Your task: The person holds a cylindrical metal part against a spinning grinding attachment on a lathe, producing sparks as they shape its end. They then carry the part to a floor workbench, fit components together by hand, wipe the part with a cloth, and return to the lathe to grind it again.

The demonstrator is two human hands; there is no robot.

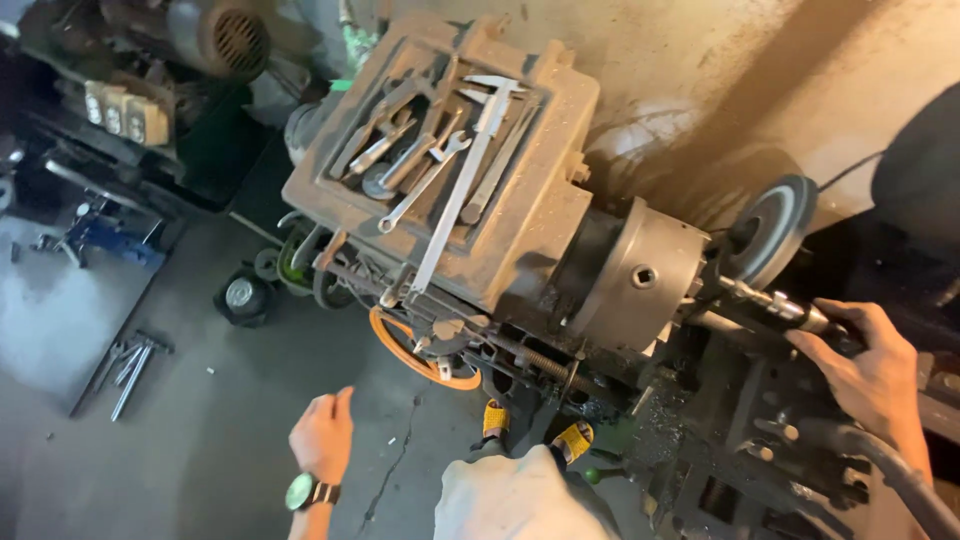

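Several wrenches (425,165) atop lathe (520,230); right hand (868,372) grips shaft (775,305).

The metal shaft (775,305) is a slim, silvery-grey rod with stepped, ringed sections, lying nearly level and tilted slightly down toward four o'clock. Its far end runs toward the dark grey lathe chuck (645,275), a broad round drum with a small square socket in its side, sitting at the shaft's nine o'clock. The near end disappears under the right hand (870,370), whose fingers wrap over it. The shaft's surface looks greasy and catches dull highlights along its top.
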